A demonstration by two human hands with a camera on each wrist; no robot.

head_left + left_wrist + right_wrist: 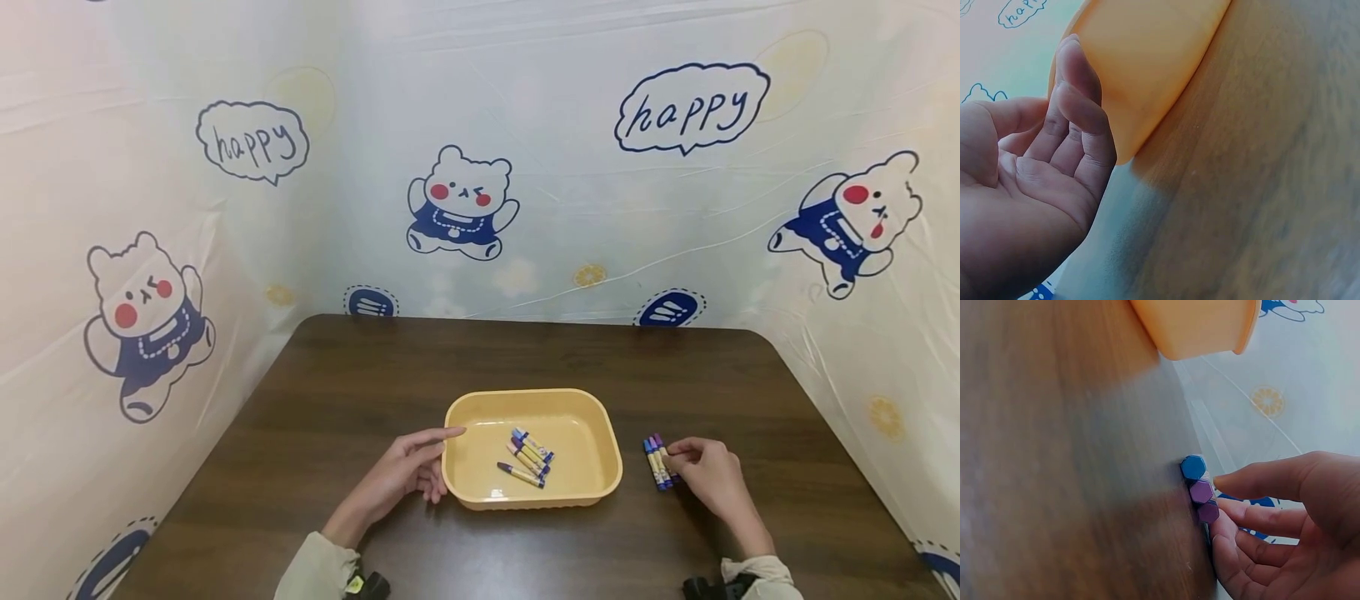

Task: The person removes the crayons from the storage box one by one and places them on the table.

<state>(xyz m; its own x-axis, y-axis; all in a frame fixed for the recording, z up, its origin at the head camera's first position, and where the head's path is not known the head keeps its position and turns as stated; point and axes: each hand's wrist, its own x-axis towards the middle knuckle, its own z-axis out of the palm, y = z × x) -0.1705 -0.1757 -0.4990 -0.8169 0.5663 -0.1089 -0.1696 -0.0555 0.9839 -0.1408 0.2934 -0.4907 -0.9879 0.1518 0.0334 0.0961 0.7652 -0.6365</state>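
On the dark wooden table (pixel 337 375), the left hand (pixel 405 471) rests loose-fingered against the yellow plastic tray (pixel 600 425), steadying it, while the right hand (pixel 708 475) pinches three loose crayons (pixel 657 461) beside it.

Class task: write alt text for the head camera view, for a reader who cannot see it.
A right hand touches three crayons lying on a dark wooden table, while the left hand touches a yellow tray holding more crayons.
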